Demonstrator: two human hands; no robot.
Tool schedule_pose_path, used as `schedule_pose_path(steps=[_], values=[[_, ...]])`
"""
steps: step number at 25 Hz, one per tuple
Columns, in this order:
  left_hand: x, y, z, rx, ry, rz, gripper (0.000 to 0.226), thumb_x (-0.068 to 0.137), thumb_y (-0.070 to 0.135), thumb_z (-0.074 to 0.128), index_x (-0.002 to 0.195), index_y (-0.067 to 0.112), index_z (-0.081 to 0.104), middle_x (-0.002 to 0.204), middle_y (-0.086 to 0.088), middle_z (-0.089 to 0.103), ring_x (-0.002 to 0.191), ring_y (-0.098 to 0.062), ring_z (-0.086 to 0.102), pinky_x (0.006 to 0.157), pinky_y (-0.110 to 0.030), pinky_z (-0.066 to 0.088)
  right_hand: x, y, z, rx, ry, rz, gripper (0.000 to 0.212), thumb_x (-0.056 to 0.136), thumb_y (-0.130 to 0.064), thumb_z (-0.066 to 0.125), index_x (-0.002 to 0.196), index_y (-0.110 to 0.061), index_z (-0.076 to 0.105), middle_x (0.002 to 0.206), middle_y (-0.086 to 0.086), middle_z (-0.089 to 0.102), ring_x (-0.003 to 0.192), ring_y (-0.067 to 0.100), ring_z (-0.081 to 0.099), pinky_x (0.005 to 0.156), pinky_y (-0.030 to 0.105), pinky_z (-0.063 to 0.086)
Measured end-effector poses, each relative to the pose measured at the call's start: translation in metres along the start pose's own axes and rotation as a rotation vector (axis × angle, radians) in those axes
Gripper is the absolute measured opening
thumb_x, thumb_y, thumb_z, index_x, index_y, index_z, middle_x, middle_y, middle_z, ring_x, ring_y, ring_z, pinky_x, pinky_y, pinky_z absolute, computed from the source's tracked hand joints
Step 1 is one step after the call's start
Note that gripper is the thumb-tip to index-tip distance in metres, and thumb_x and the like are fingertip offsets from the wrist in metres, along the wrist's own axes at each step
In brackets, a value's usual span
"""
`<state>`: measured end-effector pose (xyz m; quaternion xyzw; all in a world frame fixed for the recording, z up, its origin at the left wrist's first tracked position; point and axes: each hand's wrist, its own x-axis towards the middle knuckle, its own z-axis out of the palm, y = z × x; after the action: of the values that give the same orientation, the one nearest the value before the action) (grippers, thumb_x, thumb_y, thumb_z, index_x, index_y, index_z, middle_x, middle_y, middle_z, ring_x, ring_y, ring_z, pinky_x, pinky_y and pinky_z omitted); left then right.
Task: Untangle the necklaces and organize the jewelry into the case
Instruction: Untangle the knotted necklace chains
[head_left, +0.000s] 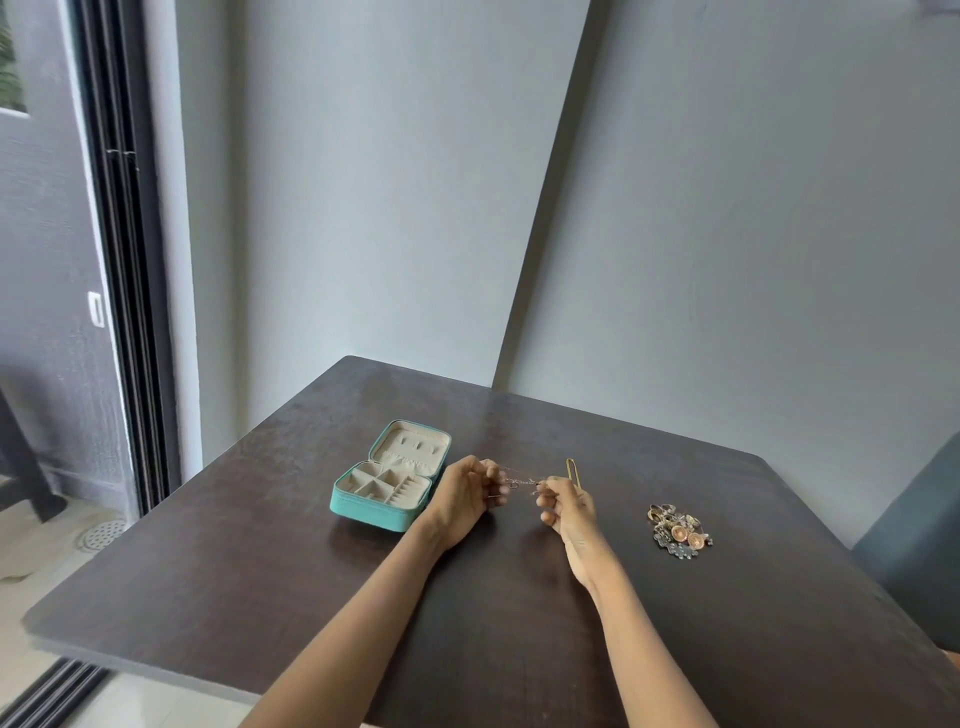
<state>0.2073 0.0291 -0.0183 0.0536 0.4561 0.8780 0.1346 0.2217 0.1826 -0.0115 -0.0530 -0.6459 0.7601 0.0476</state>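
A thin silvery necklace chain (521, 481) is stretched between my two hands above the middle of the table. My left hand (467, 493) pinches one end and my right hand (566, 506) pinches the other. A teal jewelry case (387, 512) lies open just left of my left hand, its cream compartments showing nothing inside. A heap of mixed jewelry (678, 530), with round copper-coloured pieces and rings, rests on the table to the right of my right hand.
A gold U-shaped pin (572, 470) lies just behind my right hand. The dark wooden table (260, 571) stands in a corner against grey walls. A dark sliding-door frame (130, 312) is at the left, and a dark seat (919, 545) at the right.
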Motion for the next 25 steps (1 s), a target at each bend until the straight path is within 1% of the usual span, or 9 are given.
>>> schedule_pose_path(steps=[3,6,10,12,15,18,22,23,25], values=[[-0.001,-0.002,0.001,0.009,0.000,0.002,0.024,0.086,0.017,0.033,0.064,0.015,0.043,0.069,-0.004,0.052,0.059,-0.017,0.049,0.067,-0.030,0.039,-0.003,-0.001,0.004,0.135,0.041,0.032,0.018,0.093,-0.012,0.048,0.077,-0.014,0.056,0.068,-0.004,0.059,0.059,0.005,0.057,0.052,0.016,0.040],[-0.002,-0.002,0.001,-0.003,0.020,0.001,0.028,0.091,0.024,0.039,0.064,0.017,0.043,0.062,0.000,0.053,0.052,-0.013,0.046,0.062,-0.027,0.036,-0.006,0.002,0.015,0.321,0.030,0.061,0.020,0.094,-0.014,0.044,0.077,-0.016,0.053,0.068,-0.003,0.061,0.061,0.005,0.060,0.059,0.019,0.041],[-0.004,0.000,0.004,0.020,0.048,-0.037,0.031,0.094,0.024,0.044,0.063,0.018,0.043,0.047,0.007,0.037,0.042,-0.007,0.032,0.051,-0.022,0.028,-0.007,0.000,0.022,0.471,-0.003,0.109,0.021,0.094,-0.015,0.042,0.075,-0.015,0.053,0.069,-0.003,0.056,0.060,0.006,0.054,0.061,0.020,0.041],[-0.005,0.001,0.005,0.061,0.043,-0.036,0.030,0.094,0.024,0.044,0.064,0.019,0.045,0.045,0.009,0.029,0.042,-0.008,0.026,0.050,-0.023,0.024,-0.004,0.001,0.020,0.508,0.010,0.121,0.019,0.093,-0.015,0.043,0.077,-0.014,0.053,0.071,-0.002,0.056,0.060,0.007,0.053,0.059,0.019,0.042],[-0.006,0.002,0.005,0.093,0.028,-0.024,0.031,0.094,0.025,0.046,0.064,0.020,0.045,0.045,0.010,0.026,0.043,-0.008,0.023,0.050,-0.023,0.023,-0.002,0.001,0.019,0.527,0.034,0.132,0.015,0.094,-0.016,0.043,0.084,-0.015,0.054,0.077,-0.002,0.060,0.069,0.008,0.056,0.062,0.020,0.042],[-0.004,0.000,0.005,0.080,0.061,-0.025,0.031,0.093,0.024,0.048,0.063,0.019,0.050,0.049,0.008,0.038,0.046,-0.008,0.034,0.054,-0.023,0.029,-0.001,0.001,0.020,0.533,0.052,0.118,0.016,0.094,-0.015,0.044,0.082,-0.014,0.053,0.077,0.000,0.059,0.070,0.010,0.055,0.063,0.021,0.043],[-0.004,-0.001,0.004,-0.117,0.097,0.019,0.027,0.092,0.018,0.048,0.066,0.015,0.054,0.070,0.001,0.063,0.067,-0.013,0.059,0.068,-0.027,0.044,-0.005,0.001,0.021,0.500,-0.012,0.094,0.016,0.094,-0.013,0.043,0.079,-0.015,0.050,0.073,-0.001,0.056,0.063,0.009,0.048,0.058,0.021,0.036],[-0.005,-0.001,0.005,-0.167,0.096,0.023,0.028,0.093,0.017,0.047,0.066,0.013,0.053,0.071,-0.001,0.065,0.069,-0.016,0.063,0.073,-0.029,0.047,-0.005,0.001,0.020,0.493,-0.058,0.091,0.018,0.094,-0.013,0.042,0.078,-0.015,0.049,0.070,-0.002,0.053,0.059,0.007,0.045,0.056,0.021,0.033],[-0.007,-0.001,0.007,-0.246,0.082,0.030,0.031,0.095,0.015,0.044,0.066,0.011,0.053,0.062,-0.004,0.063,0.066,-0.020,0.068,0.078,-0.033,0.050,-0.006,0.002,0.019,0.484,-0.149,0.076,0.019,0.093,-0.013,0.043,0.074,-0.017,0.045,0.061,-0.005,0.044,0.052,0.006,0.037,0.051,0.020,0.030]])
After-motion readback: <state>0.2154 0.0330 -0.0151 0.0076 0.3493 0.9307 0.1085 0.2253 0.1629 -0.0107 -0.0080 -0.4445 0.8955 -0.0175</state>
